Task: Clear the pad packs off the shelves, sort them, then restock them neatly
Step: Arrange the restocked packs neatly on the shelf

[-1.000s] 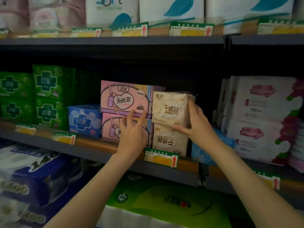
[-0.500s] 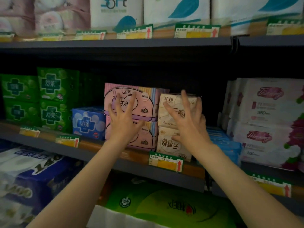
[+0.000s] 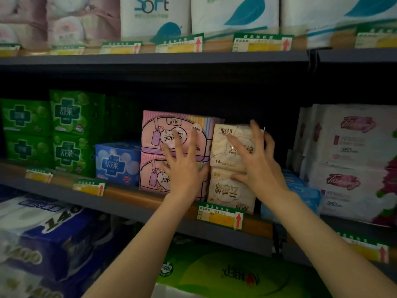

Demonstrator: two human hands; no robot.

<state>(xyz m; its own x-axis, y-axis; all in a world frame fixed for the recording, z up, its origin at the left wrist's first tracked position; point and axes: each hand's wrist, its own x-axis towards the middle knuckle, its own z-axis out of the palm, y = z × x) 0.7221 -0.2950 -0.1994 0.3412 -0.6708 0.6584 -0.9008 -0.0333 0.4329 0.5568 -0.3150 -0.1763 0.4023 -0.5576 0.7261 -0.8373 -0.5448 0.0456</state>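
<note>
A dark metal shelf (image 3: 133,208) is running across the middle of the frame, its front lip carrying green-and-yellow price tags (image 3: 221,217). A wide band of dark open room is sitting above the packs, under the upper shelf (image 3: 150,59), which is bearing soft white tissue bales (image 3: 234,14).

At the right edge, two big white pillowy packs (image 3: 356,136) are lying stacked. At the left, four glossy green packs (image 3: 68,112) are standing as two stacks of two, with one blue boxy pack (image 3: 117,163) beside them, leaving free space above it.

In the centre, two pink pad packs (image 3: 171,127) are sitting one on the other, touching two cream pad packs (image 3: 225,147) stacked just to their right; the lower cream one is upside down. Flat blue packs (image 3: 300,190) are lying low between the cream stack and the white packs.

The left hand (image 3: 184,168) is spreading its straight fingers against the pink stack's front, gripping nothing. The right hand (image 3: 257,162) is lying with splayed fingers across the upper cream pack, the thumb resting by the seam between the two; whether it is gripping I cannot tell.

Lower left, purple-wrapped paper rolls (image 3: 43,244); bottom centre, a green bale (image 3: 214,276).
</note>
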